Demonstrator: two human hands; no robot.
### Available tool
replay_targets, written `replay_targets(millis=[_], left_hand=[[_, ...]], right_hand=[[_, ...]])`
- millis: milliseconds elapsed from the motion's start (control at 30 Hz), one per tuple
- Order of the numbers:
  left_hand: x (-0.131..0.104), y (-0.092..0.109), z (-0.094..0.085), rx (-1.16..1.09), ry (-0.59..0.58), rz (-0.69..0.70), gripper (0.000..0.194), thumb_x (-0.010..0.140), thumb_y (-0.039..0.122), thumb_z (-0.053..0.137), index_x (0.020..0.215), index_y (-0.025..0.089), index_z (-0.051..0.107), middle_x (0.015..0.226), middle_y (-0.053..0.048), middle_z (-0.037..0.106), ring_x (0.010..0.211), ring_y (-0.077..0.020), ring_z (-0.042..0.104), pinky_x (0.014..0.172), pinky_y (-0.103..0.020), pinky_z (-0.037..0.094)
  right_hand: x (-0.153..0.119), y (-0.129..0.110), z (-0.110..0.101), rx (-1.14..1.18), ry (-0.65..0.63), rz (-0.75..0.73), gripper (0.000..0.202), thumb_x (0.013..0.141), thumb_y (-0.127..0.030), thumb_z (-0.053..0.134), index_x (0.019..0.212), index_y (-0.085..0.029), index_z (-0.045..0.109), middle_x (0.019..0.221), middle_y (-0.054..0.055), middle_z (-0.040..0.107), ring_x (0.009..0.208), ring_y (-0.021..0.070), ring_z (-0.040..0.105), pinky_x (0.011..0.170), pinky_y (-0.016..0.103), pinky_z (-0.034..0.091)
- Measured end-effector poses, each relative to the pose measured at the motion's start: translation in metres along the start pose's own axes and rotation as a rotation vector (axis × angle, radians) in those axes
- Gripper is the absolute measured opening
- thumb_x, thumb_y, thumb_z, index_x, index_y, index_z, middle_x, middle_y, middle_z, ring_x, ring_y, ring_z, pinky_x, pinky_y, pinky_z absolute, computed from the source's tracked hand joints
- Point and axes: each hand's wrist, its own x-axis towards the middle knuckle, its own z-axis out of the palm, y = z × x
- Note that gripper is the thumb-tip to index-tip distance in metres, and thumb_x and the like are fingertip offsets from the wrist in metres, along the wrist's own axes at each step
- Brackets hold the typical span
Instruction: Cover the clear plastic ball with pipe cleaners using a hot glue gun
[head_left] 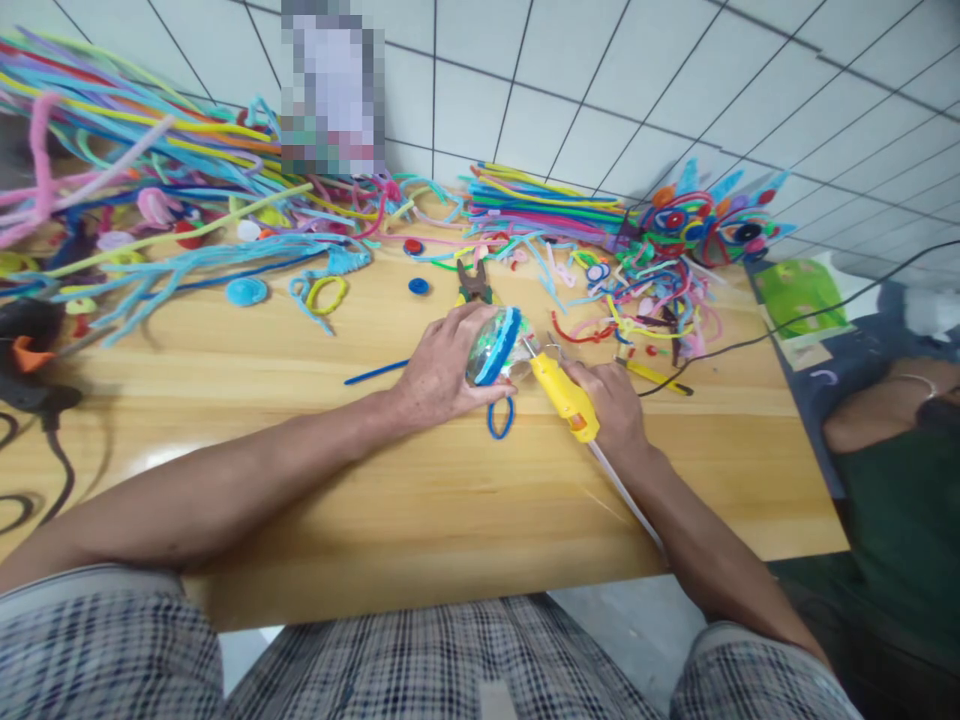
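My left hand (pixel 448 368) is closed around a clear, rounded plastic piece (pixel 480 352) near the middle of the table. Blue and light blue pipe cleaners (pixel 501 345) are wrapped as a band around it. My right hand (pixel 611 405) grips a yellow hot glue gun (pixel 562 393), its metal nozzle close to the plastic piece; whether they touch I cannot tell. A long whitish glue stick (pixel 626 495) sticks out behind the gun. Below the plastic piece lies a blue pipe cleaner loop (pixel 500 418). Pliers (pixel 474 283) rest just beyond my left hand.
Bundles of coloured pipe cleaners (pixel 547 205) lie along the tiled wall. Decorated masks (pixel 712 225) stand at the back right, near loose scraps (pixel 664 290). A yellow cutter (pixel 652 376) lies right of my right hand. A black cable (pixel 817 318) crosses the right side, where another person (pixel 900 520) sits.
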Motion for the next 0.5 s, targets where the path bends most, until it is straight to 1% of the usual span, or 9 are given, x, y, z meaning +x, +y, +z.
replay_targets(millis=[100,167,300,433,500], left_hand=[[0.0006,0.0013,-0.0004,-0.006,-0.021,-0.04,0.109,0.079,0.055,0.103,0.166,0.027,0.044,0.166,-0.019,0.062,0.157,-0.0423,0.061,0.126,-0.065,0.055],[0.0008,0.0015,-0.0004,-0.019,-0.029,-0.049,0.109,0.079,0.056,0.103,0.167,0.028,0.044,0.167,-0.018,0.061,0.157,-0.0425,0.06,0.127,-0.066,0.054],[0.0004,0.0003,-0.0005,-0.028,-0.029,-0.033,0.108,0.081,0.058,0.101,0.167,0.028,0.044,0.167,-0.019,0.061,0.158,-0.0426,0.06,0.127,-0.065,0.054],[-0.0002,-0.0008,-0.0005,-0.022,-0.019,-0.007,0.109,0.08,0.058,0.102,0.167,0.027,0.042,0.166,-0.02,0.061,0.157,-0.0423,0.06,0.126,-0.063,0.055],[-0.0002,-0.001,-0.0003,-0.016,-0.028,-0.011,0.11,0.08,0.058,0.102,0.167,0.027,0.041,0.166,-0.019,0.061,0.158,-0.0426,0.059,0.127,-0.064,0.054]], right_hand=[[-0.0029,0.0014,0.0006,0.012,0.032,-0.017,0.052,0.116,-0.039,0.048,0.165,-0.021,0.056,0.108,0.012,0.077,0.093,0.0302,0.066,0.087,0.046,0.053],[-0.0024,0.0008,-0.0006,0.019,0.025,-0.028,0.054,0.116,-0.04,0.048,0.166,-0.021,0.056,0.108,0.012,0.077,0.093,0.0306,0.066,0.086,0.046,0.053],[0.0015,-0.0028,-0.0039,0.003,-0.032,-0.016,0.051,0.116,-0.037,0.051,0.162,-0.019,0.061,0.104,0.012,0.075,0.09,0.0296,0.064,0.085,0.046,0.051],[0.0037,-0.0048,-0.0056,-0.017,-0.029,-0.019,0.05,0.118,-0.041,0.048,0.16,-0.017,0.063,0.104,0.012,0.074,0.09,0.0295,0.062,0.085,0.045,0.049],[0.0043,-0.005,-0.0056,-0.01,-0.022,-0.024,0.05,0.118,-0.04,0.048,0.159,-0.017,0.063,0.105,0.012,0.075,0.09,0.0295,0.063,0.085,0.045,0.049]])
